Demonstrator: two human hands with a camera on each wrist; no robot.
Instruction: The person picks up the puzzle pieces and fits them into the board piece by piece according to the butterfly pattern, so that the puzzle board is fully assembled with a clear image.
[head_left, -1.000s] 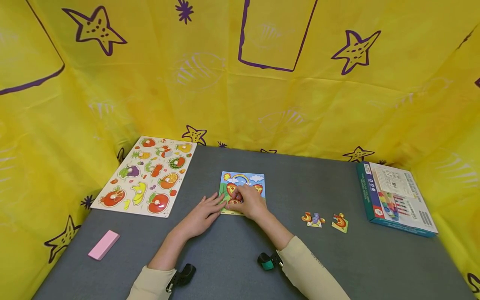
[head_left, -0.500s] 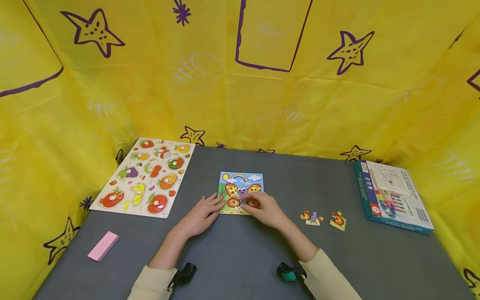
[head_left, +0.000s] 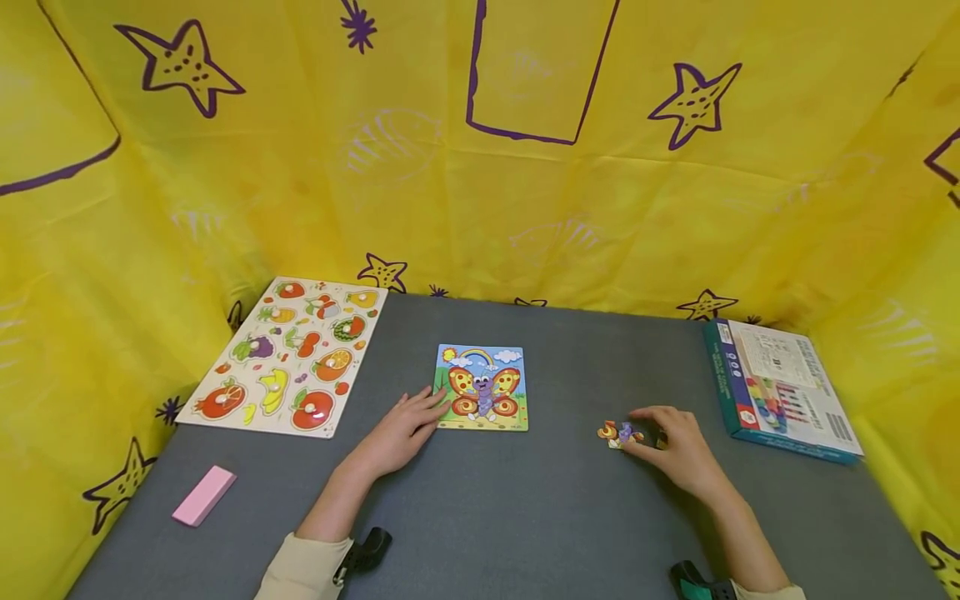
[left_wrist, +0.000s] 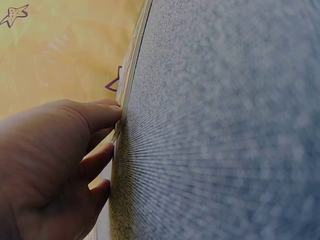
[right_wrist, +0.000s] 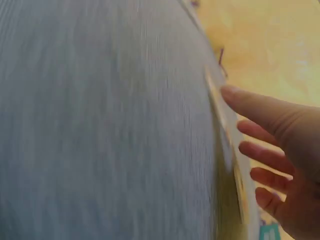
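Note:
A square butterfly puzzle [head_left: 486,387] lies flat in the middle of the table in the head view. My left hand [head_left: 401,429] rests at its lower left edge, fingers extended and fingertips touching it. To the right, my right hand [head_left: 686,457] is over two loose puzzle pieces, thumb and fingers spread apart. One piece [head_left: 611,434], with purple and orange print, lies just left of the thumb tip. Mostly hidden between thumb and fingers is the other piece [head_left: 662,439]. The right wrist view is blurred; in it the right hand [right_wrist: 280,145] appears with nothing gripped.
A fruit puzzle board [head_left: 288,354] lies at the back left, with a pink block [head_left: 204,496] in front of it. On the right side is a flat teal-edged box [head_left: 787,387]. A yellow curtain [head_left: 420,200] hangs behind and beside the grey table [head_left: 525,508].
My right hand has left the butterfly puzzle and moved right to the loose pieces. The butterfly picture is now uncovered. My left hand has stayed at the puzzle's edge.

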